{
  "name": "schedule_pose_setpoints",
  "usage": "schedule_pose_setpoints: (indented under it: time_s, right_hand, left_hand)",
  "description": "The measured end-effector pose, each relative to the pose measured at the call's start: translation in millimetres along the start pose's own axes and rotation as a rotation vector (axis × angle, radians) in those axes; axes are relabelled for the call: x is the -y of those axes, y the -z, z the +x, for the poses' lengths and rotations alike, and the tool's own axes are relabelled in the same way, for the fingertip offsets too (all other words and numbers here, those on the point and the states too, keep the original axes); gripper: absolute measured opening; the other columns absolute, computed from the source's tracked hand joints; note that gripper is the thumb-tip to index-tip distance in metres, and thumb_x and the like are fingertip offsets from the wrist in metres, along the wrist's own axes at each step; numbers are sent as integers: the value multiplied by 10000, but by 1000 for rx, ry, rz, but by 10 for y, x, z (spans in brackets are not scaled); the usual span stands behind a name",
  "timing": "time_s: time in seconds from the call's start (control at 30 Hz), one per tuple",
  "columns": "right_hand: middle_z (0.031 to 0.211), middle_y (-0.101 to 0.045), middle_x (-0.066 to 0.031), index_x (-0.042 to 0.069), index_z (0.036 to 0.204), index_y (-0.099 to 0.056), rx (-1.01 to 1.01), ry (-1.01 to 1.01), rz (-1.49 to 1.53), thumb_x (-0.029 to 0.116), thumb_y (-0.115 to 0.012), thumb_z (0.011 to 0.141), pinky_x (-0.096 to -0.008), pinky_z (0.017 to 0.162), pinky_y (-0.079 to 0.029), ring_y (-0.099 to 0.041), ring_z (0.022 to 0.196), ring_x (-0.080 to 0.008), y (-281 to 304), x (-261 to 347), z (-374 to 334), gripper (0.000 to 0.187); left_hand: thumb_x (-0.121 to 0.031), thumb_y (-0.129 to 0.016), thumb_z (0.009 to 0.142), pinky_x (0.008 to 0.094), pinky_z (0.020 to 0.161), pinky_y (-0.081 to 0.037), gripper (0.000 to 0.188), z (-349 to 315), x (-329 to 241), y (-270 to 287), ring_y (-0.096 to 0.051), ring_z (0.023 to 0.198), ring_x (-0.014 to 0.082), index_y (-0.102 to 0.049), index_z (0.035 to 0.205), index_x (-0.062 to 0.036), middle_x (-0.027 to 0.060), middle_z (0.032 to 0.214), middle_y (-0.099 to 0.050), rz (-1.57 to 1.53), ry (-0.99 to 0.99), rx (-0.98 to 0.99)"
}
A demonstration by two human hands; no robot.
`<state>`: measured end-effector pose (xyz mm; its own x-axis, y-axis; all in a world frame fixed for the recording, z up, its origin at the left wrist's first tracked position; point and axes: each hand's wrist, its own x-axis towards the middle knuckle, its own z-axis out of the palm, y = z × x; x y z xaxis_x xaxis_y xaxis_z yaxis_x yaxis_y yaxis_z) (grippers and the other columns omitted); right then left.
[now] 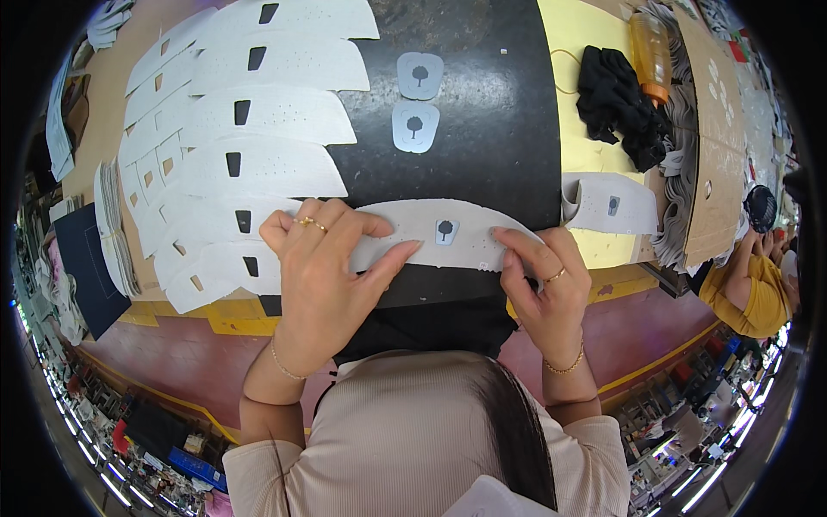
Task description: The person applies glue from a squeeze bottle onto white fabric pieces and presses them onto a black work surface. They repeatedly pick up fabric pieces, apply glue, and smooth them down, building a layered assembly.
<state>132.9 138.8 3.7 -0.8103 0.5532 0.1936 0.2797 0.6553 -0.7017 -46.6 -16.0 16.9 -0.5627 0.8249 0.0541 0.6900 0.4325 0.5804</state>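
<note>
A curved off-white fabric panel [472,246] lies across the near edge of the black work surface. In its middle is a small light patch [446,231] with a dark tree shape. My left hand [323,254] pinches the panel near its left end, thumb and index finger resting on it. My right hand [547,276] grips its right end between thumb and fingers. Farther back lie two loose rounded grey-blue patches, a far patch [420,76] and a nearer patch [415,127], each with a dark tree shape.
Overlapping rows of pale panels [289,121] with cut-out windows cover the left. On the yellow sheet [564,155] at right are a curled panel with a patch [607,205], black cloth [616,103] and an amber bottle [650,56]. Beyond stands a cardboard box [711,129]; another person [748,289] sits far right.
</note>
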Motion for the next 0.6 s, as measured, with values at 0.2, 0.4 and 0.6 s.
schedule_pose_setpoints:
  time_s: [0.2,0.4,0.6]
  right_hand:
    - [738,-518,-63,69,1077,-723,4,-3,-7,-77,-714,745,-352,621,-425,-521,671,-240,-4,1,-7,362]
    - [732,-509,-59,70,1076,-721,6,-9,-12,-76,-713,744,-351,620,-424,-517,668,-237,-5,-5,-9,362]
    - [730,-505,-58,70,1074,-719,2,-5,-13,-78,-712,740,-353,618,-425,-516,666,-239,-10,1,0,365]
  left_hand:
    - [-260,-882,736,408,833,-246,276,-2,7,-10,-490,792,194,-683,853,-109,7,792,-566,3,-5,-4]
    - [-260,-878,739,404,832,-248,269,4,7,-16,-492,795,195,-682,845,-110,7,792,-568,17,-22,-18]
    - [-259,-877,738,402,830,-249,268,3,11,-20,-492,794,198,-681,843,-109,10,790,-566,19,-23,-18]
